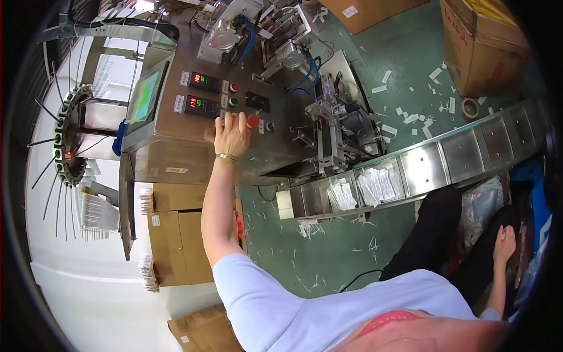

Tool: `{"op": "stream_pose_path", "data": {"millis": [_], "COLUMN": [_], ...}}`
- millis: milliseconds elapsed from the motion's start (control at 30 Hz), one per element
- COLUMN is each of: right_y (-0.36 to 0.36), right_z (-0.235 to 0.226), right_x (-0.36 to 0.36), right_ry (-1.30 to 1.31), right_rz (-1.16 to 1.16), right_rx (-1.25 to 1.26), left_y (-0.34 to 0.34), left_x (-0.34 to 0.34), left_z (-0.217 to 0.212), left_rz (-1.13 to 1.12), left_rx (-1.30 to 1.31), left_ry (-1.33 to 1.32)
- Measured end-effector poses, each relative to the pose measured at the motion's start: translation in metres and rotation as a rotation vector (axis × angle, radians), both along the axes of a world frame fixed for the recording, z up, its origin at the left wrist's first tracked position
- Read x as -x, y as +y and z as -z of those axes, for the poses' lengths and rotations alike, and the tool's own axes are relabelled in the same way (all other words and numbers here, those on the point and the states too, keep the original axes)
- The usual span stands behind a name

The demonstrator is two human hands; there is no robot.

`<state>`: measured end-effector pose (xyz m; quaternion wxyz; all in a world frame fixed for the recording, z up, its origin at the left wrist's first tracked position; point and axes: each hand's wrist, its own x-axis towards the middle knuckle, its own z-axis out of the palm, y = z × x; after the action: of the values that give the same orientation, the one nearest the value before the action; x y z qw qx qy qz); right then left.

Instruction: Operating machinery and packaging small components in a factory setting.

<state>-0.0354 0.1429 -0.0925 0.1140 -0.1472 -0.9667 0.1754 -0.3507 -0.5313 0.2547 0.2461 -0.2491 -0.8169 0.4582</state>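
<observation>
My left hand [232, 139] reaches out to the steel control panel [176, 138]. Its fingers are extended and apart against the panel's face, right beside a red mushroom push button [253, 121]; whether they press it I cannot tell. Just above the hand are two digital displays [202, 106] with red and green digits, a green button [233, 101] and a smaller red button [234, 88]. Far to the right, my right hand [504, 243] rests on my dark-trousered leg with its fingers curled. A small pale spot shows at those fingers, too small to name.
A segmented steel conveyor [425, 161] curves rightward, with white slim packets [378, 186] in its near sections. Machine arms with blue hoses [311, 73] stand beyond the panel. Cartons [182, 234] stand at left; a tape roll [470, 108] and paper scraps lie on the green floor.
</observation>
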Motion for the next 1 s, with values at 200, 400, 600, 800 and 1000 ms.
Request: {"op": "stream_pose_path", "data": {"millis": [200,400,600,800,1000], "right_y": [0.001,0.005,0.001,0.005,0.001], "right_z": [-0.005,-0.005,-0.047,-0.125,-0.341], "right_x": [0.006,-0.001,0.025,0.042,0.224], "right_ry": [-0.022,-0.03,-0.079,-0.544,0.049], "right_rz": [-0.028,-0.138,-0.15,-0.091,-0.119], "right_rx": [-0.008,-0.13,0.027,-0.037,-0.025], "left_y": [0.0,0.006,0.009,0.027,0.003], "left_x": [0.004,-0.001,-0.019,-0.003,0.0], "left_z": [0.004,0.008,0.003,-0.012,-0.028], "left_rz": [-0.108,-0.17,-0.332,-0.62,-0.446], "left_rx": [0.008,0.033,-0.025,-0.241,-0.197], "left_ry": [-0.065,-0.101,-0.185,-0.337,-0.572]}}
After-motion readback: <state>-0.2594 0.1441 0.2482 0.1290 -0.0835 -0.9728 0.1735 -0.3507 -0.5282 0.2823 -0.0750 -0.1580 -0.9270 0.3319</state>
